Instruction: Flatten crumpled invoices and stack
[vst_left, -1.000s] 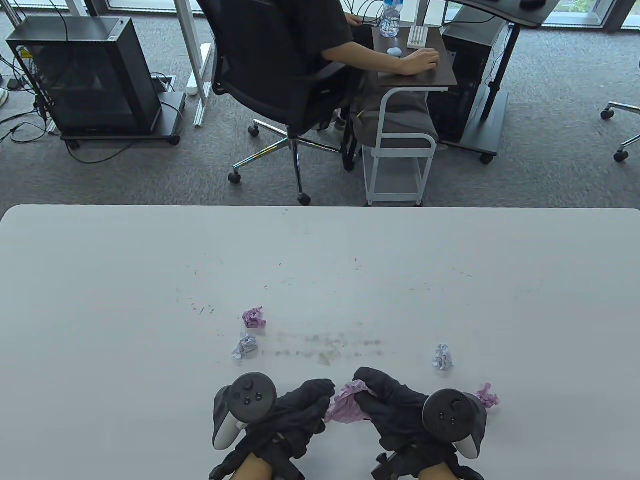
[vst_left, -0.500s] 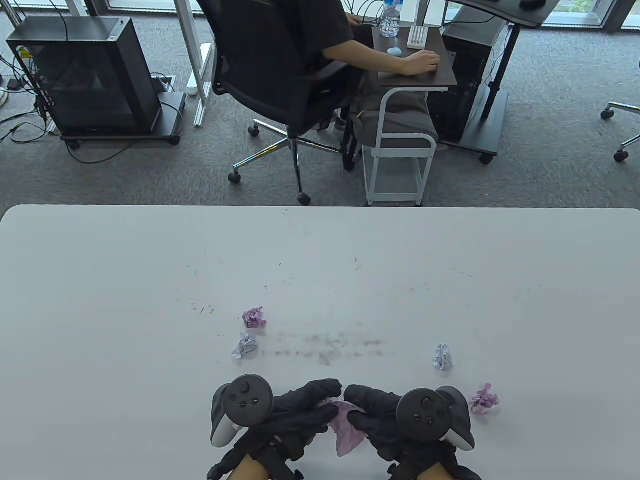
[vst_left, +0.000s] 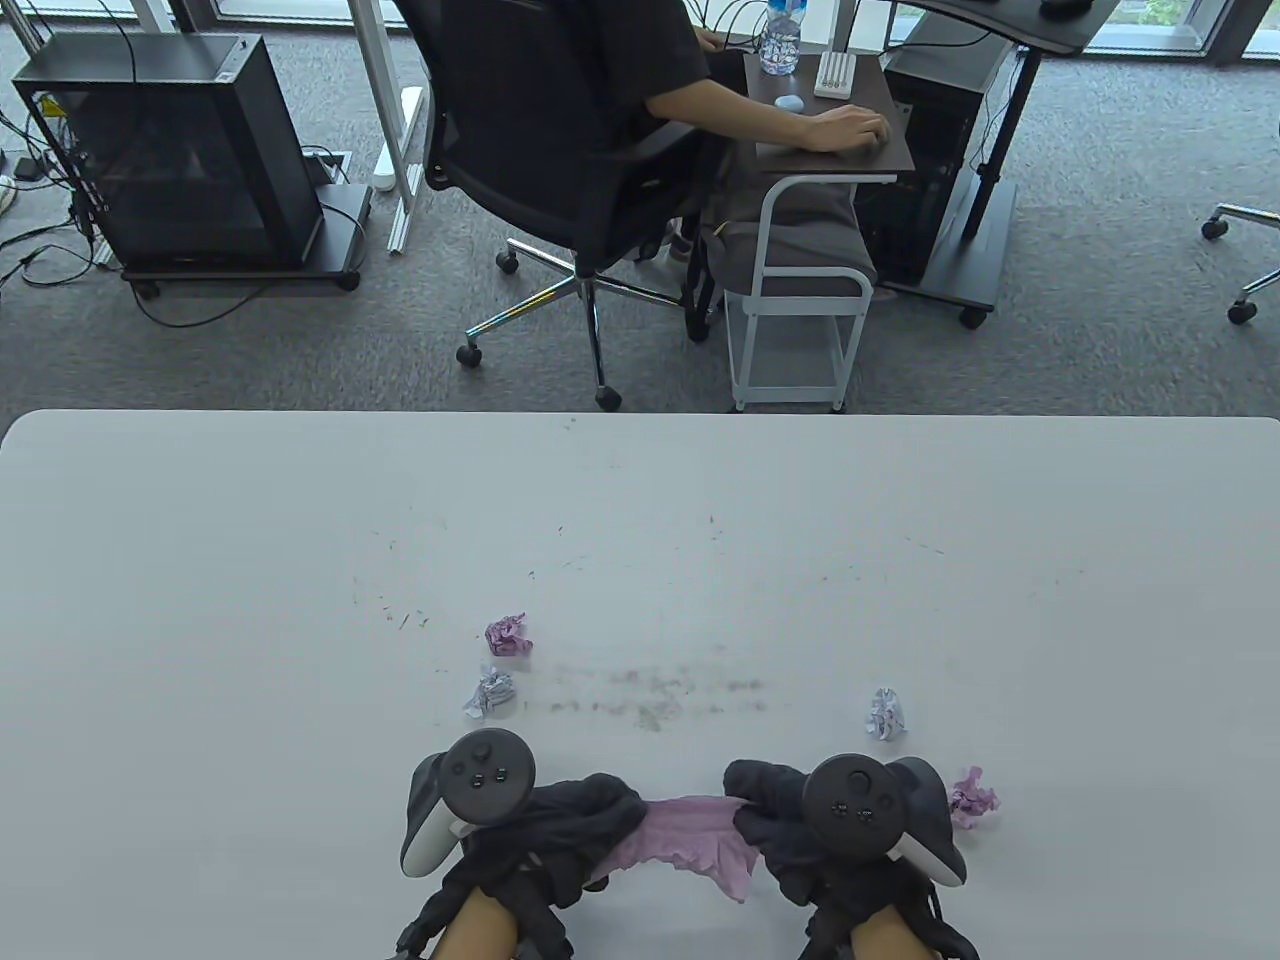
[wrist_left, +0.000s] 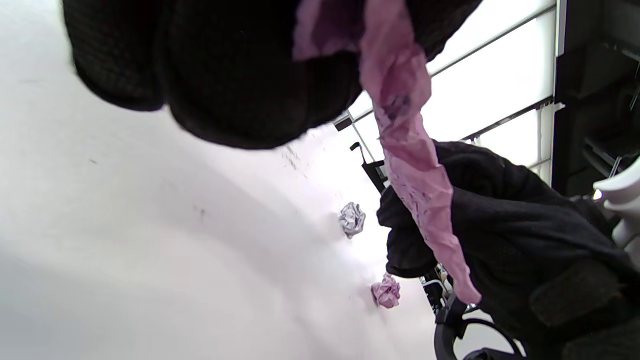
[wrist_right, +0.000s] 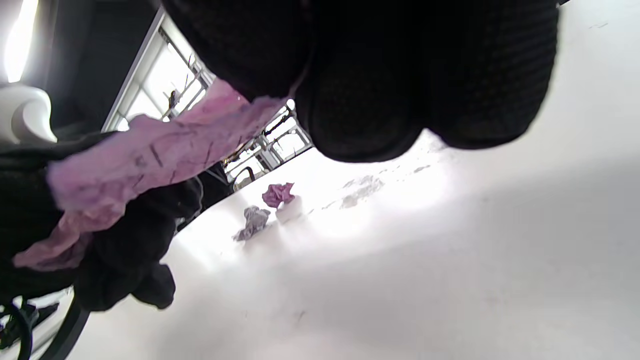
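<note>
A pink invoice (vst_left: 690, 838) is stretched out between both hands near the table's front edge. My left hand (vst_left: 585, 825) grips its left end and my right hand (vst_left: 765, 815) grips its right end. It also shows in the left wrist view (wrist_left: 415, 165) and the right wrist view (wrist_right: 145, 160), held just above the table. Crumpled balls lie around: a pink ball (vst_left: 507, 635) and a white ball (vst_left: 490, 694) to the left, a white ball (vst_left: 885, 713) and a pink ball (vst_left: 973, 797) to the right.
The white table (vst_left: 640, 520) has grey smudges (vst_left: 650, 695) in front of my hands. Beyond its far edge a person sits in an office chair (vst_left: 560, 170) beside a small cart (vst_left: 800, 300).
My hands have moved apart, pulling the pink invoice from a crumpled wad into a wide stretched sheet. The loose balls have not moved.
</note>
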